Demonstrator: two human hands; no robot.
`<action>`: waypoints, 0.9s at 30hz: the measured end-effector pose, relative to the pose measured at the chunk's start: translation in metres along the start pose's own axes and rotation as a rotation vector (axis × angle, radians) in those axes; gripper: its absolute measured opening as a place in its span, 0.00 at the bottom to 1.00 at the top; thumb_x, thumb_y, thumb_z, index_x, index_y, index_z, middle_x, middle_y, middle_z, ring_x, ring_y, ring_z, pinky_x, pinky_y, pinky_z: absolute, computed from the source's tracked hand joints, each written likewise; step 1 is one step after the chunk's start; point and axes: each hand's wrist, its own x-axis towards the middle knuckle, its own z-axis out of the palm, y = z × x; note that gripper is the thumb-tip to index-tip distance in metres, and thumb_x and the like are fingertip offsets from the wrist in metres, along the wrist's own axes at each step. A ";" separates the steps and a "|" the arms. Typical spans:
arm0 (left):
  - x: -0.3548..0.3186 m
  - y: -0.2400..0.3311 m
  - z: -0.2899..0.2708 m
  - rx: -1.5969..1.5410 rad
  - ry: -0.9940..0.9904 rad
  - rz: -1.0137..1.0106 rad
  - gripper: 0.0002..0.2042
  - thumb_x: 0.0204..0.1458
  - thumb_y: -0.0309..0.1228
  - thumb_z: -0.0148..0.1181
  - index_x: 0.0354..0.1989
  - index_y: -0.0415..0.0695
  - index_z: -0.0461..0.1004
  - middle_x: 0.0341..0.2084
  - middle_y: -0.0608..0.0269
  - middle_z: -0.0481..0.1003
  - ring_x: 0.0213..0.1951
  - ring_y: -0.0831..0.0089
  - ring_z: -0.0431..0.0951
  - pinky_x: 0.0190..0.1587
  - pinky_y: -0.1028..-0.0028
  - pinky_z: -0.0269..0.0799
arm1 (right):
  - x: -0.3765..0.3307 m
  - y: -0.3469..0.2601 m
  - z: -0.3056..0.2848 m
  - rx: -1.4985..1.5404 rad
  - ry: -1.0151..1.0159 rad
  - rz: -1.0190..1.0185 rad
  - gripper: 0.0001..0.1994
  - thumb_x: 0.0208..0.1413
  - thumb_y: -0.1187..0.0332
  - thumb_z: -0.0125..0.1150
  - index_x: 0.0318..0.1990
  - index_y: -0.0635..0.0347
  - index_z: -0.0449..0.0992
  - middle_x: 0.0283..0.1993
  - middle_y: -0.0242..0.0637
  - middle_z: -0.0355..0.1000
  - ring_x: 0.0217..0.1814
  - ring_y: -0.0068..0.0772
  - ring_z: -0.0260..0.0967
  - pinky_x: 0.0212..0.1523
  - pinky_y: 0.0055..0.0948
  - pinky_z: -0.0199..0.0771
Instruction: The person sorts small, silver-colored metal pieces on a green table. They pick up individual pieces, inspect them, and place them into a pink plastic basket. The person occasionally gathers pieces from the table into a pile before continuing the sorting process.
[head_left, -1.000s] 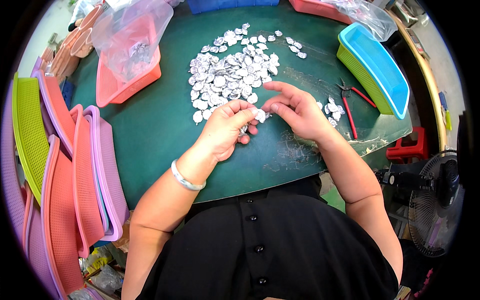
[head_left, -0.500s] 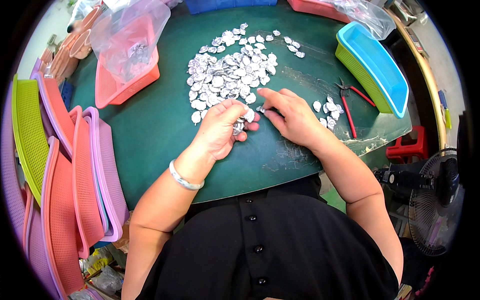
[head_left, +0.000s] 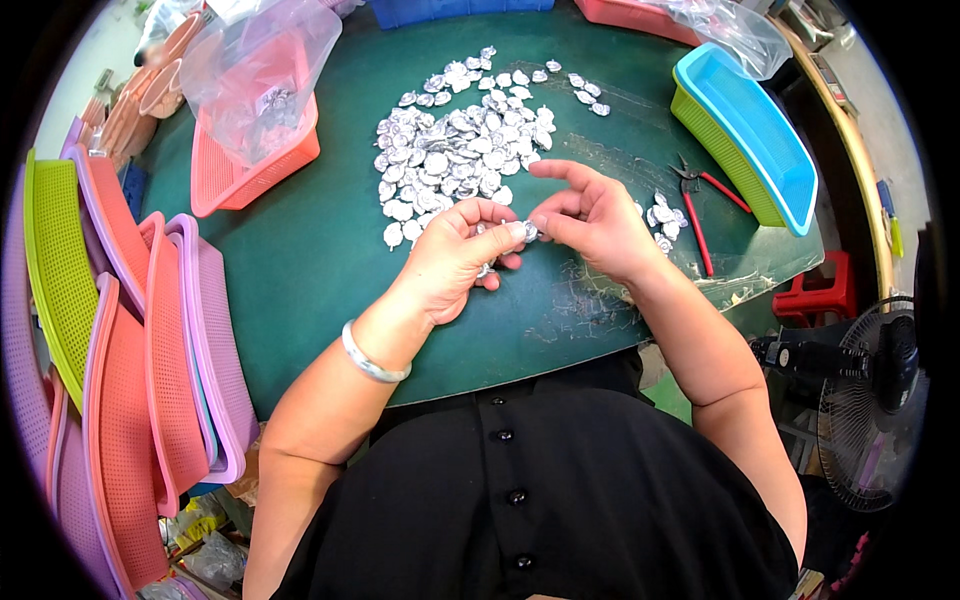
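Several small silver metal pieces [head_left: 486, 269], rounded with a flower-like relief, are gathered in my left hand [head_left: 452, 255], partly hidden by its curled fingers. Between its thumb and forefinger one silver piece [head_left: 531, 231] sticks out to the right. The thumb and a finger of my right hand [head_left: 603, 228] close on that piece's right side, while its forefinger stretches out above. Just beyond both hands spreads a large heap of like silver pieces [head_left: 440, 160]. A smaller group of them [head_left: 664, 216] lies right of my right hand, beside red-handled cutters [head_left: 697, 225].
All this lies on a green tabletop [head_left: 330, 270]. A pink basket [head_left: 250, 180] with a clear bag stands at the left, and a blue and green basket [head_left: 735, 130] at the right. Stacked coloured baskets [head_left: 125, 400] flank my left arm; a black fan [head_left: 870, 400] stands at the right.
My right hand has lifted slightly and come up against my left fingertips. The left thumb has moved right, and a silver piece is now between the two hands.
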 end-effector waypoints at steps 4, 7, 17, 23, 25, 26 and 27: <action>-0.001 0.005 -0.004 -0.146 -0.004 0.000 0.04 0.51 0.28 0.54 0.34 0.45 0.68 0.26 0.63 0.73 0.27 0.75 0.74 0.19 0.84 0.63 | 0.001 0.001 0.003 -0.003 -0.036 -0.057 0.23 0.49 0.77 0.57 0.55 0.67 0.63 0.33 0.35 0.74 0.35 0.20 0.69 0.38 0.21 0.69; 0.002 0.010 -0.016 -0.399 0.004 0.057 0.03 0.50 0.27 0.52 0.32 0.44 0.67 0.31 0.56 0.73 0.30 0.69 0.75 0.19 0.82 0.65 | 0.004 0.010 0.005 -0.382 -0.017 -0.291 0.23 0.47 0.77 0.58 0.54 0.63 0.64 0.34 0.36 0.74 0.36 0.29 0.70 0.39 0.28 0.70; 0.005 0.013 -0.026 -0.474 0.018 0.116 0.07 0.51 0.27 0.50 0.38 0.42 0.69 0.31 0.55 0.72 0.30 0.67 0.73 0.20 0.80 0.65 | 0.006 0.011 0.020 -0.921 -0.092 -0.559 0.24 0.42 0.74 0.62 0.51 0.59 0.67 0.35 0.36 0.73 0.37 0.40 0.65 0.39 0.36 0.67; 0.005 0.011 -0.019 -0.220 0.117 0.077 0.06 0.51 0.29 0.54 0.37 0.44 0.70 0.25 0.65 0.71 0.25 0.76 0.71 0.19 0.83 0.61 | 0.004 0.021 0.016 -0.427 0.017 -0.329 0.20 0.47 0.78 0.57 0.51 0.62 0.67 0.32 0.37 0.74 0.33 0.27 0.71 0.36 0.23 0.69; 0.004 0.010 -0.017 -0.146 0.119 0.058 0.06 0.51 0.30 0.55 0.36 0.44 0.71 0.24 0.67 0.71 0.25 0.78 0.71 0.19 0.84 0.60 | 0.006 0.017 0.012 -0.214 0.006 -0.145 0.20 0.50 0.78 0.55 0.53 0.65 0.65 0.31 0.34 0.74 0.32 0.18 0.69 0.36 0.18 0.68; 0.003 0.011 -0.014 -0.105 0.116 0.045 0.06 0.51 0.30 0.56 0.35 0.44 0.71 0.23 0.67 0.71 0.24 0.79 0.70 0.19 0.84 0.60 | 0.006 0.009 0.011 -0.138 -0.003 -0.073 0.21 0.51 0.78 0.55 0.54 0.66 0.64 0.32 0.33 0.74 0.32 0.17 0.68 0.35 0.18 0.68; 0.002 0.012 -0.013 -0.064 0.113 0.034 0.05 0.51 0.31 0.56 0.35 0.44 0.71 0.22 0.68 0.71 0.24 0.80 0.70 0.18 0.85 0.60 | 0.006 0.005 0.010 -0.062 -0.014 -0.001 0.21 0.51 0.77 0.56 0.54 0.66 0.64 0.32 0.31 0.73 0.32 0.16 0.67 0.34 0.18 0.67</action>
